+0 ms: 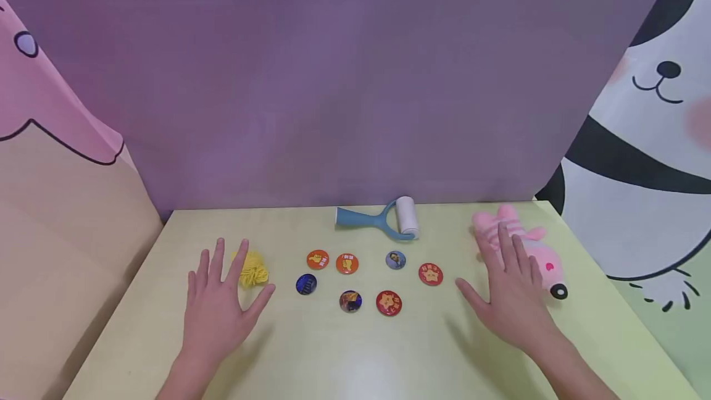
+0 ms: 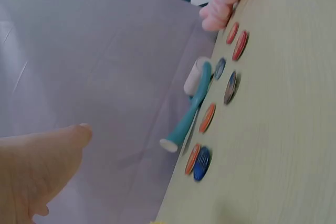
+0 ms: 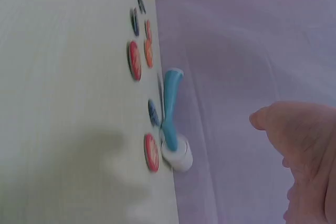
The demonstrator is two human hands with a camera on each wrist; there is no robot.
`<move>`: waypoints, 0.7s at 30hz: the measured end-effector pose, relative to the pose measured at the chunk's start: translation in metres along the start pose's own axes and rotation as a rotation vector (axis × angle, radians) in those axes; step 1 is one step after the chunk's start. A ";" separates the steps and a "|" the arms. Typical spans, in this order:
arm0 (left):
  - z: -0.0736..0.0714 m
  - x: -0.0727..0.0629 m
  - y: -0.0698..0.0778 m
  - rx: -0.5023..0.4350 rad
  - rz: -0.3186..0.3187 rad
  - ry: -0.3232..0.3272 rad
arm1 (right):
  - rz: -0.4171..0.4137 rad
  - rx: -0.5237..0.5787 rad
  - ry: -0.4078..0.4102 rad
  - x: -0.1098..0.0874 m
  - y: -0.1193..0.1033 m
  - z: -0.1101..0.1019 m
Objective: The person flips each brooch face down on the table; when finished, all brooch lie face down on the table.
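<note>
Both hands hung above the bench (image 1: 139, 301) with palms downward and fingers straight and spread, thumbs well out to the side; neither the left hand (image 1: 218, 310) nor the right hand (image 1: 516, 298) had hold of anything. The yellow yarn bundle (image 1: 255, 269) lay on the bench just beyond the left hand, its edge partly covered by the index finger in the head view. The pink plush toy (image 1: 550, 261) lay on its side of the bench behind the right hand's fingers, and the left wrist view showed a gap between the two. Seven round badges (image 1: 389, 303) sat scattered between the hands, with a blue-handled roller (image 1: 358, 219) lying behind them near the far edge. To my judgement, doing this step well meant holding both hands level and relaxed — high enough to brush nothing. Any reach from there seemed best made from above, since a low sweep inward might have scattered the flat badges. The yarn, being loose and soft, would probably have wanted a gentle gathering grip; the plush toy looked plump enough for a full-handed one around its body.
</note>
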State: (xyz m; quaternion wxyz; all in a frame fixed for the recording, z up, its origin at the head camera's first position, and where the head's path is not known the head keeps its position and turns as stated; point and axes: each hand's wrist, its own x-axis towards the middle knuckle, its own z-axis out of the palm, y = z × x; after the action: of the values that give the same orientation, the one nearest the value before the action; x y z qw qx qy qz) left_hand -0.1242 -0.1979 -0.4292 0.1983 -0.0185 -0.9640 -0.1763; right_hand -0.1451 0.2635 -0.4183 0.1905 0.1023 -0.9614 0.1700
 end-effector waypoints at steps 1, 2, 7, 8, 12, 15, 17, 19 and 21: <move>0.001 0.002 0.003 -0.010 0.010 -0.005 | -0.018 0.009 -0.007 0.004 -0.004 0.001; 0.003 0.003 0.006 -0.022 0.020 -0.010 | -0.031 0.021 -0.016 0.007 -0.009 0.002; 0.010 0.009 0.023 -0.089 0.056 -0.052 | -0.105 0.086 -0.045 0.019 -0.037 0.002; 0.011 0.011 0.026 -0.113 0.058 -0.066 | -0.117 0.106 -0.051 0.022 -0.044 0.001; 0.018 0.017 0.037 -0.200 0.063 -0.095 | -0.169 0.188 -0.089 0.033 -0.069 0.002; 0.024 0.022 0.040 -0.247 0.068 -0.103 | -0.189 0.256 -0.143 0.044 -0.089 0.010; 0.028 0.024 0.040 -0.263 0.070 -0.127 | -0.201 0.304 -0.181 0.049 -0.101 0.018; 0.033 0.025 0.040 -0.274 0.063 -0.166 | -0.210 0.338 -0.220 0.052 -0.111 0.028; 0.037 0.026 0.038 -0.273 0.052 -0.200 | -0.217 0.362 -0.258 0.054 -0.120 0.039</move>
State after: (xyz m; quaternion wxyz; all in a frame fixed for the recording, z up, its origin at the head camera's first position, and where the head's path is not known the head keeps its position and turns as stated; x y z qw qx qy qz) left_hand -0.1575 -0.1506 -0.4383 0.1015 -0.0877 -0.9452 -0.2977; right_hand -0.1757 0.1313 -0.3964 0.0618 0.2581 -0.9150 0.3038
